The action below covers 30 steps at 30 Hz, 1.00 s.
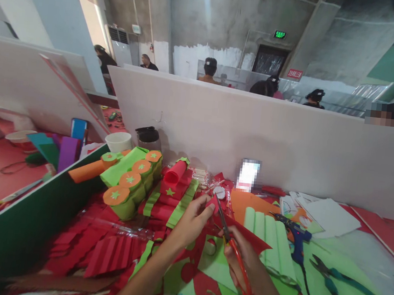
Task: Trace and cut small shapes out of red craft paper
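Note:
My left hand point(191, 222) pinches the top edge of a red paper sheet point(244, 234), fingers closed on it. My right hand point(246, 260) grips red-handled scissors point(231, 242), whose blades point up and away into the red sheet near my left fingers. Both hands hover over a table littered with red and green paper scraps. Just right of the hands lie rolled light-green paper tubes point(273, 240).
A green and orange paper tank point(128, 182) and a red paper tank point(173, 192) stand at the left. A blue glue gun point(295, 235) and teal pliers point(341, 282) lie at the right. A white partition point(271, 141) backs the table; people sit beyond it.

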Available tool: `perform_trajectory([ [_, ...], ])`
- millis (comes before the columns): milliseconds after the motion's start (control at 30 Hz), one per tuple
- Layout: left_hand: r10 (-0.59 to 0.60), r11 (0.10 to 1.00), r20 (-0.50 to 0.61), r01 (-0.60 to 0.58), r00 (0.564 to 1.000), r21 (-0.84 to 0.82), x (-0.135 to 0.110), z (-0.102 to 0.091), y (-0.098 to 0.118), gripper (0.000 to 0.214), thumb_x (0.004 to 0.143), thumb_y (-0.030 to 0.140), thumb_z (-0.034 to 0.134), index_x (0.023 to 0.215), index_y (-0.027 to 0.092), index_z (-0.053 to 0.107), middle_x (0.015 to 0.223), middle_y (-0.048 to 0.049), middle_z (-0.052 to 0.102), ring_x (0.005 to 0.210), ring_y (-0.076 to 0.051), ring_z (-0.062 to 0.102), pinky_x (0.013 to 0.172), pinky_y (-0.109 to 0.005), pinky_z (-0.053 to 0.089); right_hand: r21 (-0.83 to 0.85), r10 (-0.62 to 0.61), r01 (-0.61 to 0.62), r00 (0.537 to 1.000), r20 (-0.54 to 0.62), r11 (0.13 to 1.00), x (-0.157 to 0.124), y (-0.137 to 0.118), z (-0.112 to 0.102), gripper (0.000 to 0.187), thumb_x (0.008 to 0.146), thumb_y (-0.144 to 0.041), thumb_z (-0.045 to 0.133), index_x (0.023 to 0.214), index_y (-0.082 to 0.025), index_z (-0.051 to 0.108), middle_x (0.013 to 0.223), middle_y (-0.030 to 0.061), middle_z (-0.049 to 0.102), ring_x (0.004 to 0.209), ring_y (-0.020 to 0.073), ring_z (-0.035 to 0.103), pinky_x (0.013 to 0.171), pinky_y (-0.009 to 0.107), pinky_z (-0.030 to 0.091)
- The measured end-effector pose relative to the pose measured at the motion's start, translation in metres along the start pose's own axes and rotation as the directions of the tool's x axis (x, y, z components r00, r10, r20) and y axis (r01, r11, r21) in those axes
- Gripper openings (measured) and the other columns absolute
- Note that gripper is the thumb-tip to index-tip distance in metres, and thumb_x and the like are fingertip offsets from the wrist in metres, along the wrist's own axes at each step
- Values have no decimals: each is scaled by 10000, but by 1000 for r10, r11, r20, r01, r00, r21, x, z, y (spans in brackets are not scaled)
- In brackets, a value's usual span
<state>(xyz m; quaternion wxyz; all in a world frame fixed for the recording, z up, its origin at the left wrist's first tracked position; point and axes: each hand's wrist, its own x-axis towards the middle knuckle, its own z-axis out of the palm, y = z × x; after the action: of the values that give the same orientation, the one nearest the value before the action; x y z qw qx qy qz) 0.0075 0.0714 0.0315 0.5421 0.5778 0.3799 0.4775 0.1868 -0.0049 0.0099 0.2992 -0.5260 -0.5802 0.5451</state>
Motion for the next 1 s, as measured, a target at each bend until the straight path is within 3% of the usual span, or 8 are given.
perform_trajectory([
  [167,-10,999,8,10,1000,37,-1,-1,4,256,896,375,519,725,188,484,667,41,446,609,-113,422,581,-226,342,-10,-48,48,998,39,999,-1,-10,-1,654,850,-750,448,1221,-211,449,582,-99,324,395,49,269,347,151,261],
  [467,-27,997,21,26,999,72,-3,-4,11,257,881,359,521,700,183,473,643,44,421,592,-107,382,559,-222,311,20,-57,57,998,31,998,-1,-15,1,600,837,-751,476,1097,-209,473,564,-100,377,367,35,296,337,136,250],
  [667,-42,998,25,41,999,49,-2,-4,12,266,867,377,533,693,183,475,643,44,429,584,-106,379,551,-218,309,75,-29,24,998,55,997,1,-12,2,555,859,-708,499,1111,-215,460,563,-104,398,342,34,323,319,132,260],
  [1000,-57,997,109,51,992,58,-3,-9,13,272,862,404,543,713,180,502,648,38,460,591,-110,402,561,-222,320,-59,-84,88,995,61,994,-3,-24,-3,686,808,-792,455,1156,-201,482,566,-95,391,377,48,321,348,152,262],
])
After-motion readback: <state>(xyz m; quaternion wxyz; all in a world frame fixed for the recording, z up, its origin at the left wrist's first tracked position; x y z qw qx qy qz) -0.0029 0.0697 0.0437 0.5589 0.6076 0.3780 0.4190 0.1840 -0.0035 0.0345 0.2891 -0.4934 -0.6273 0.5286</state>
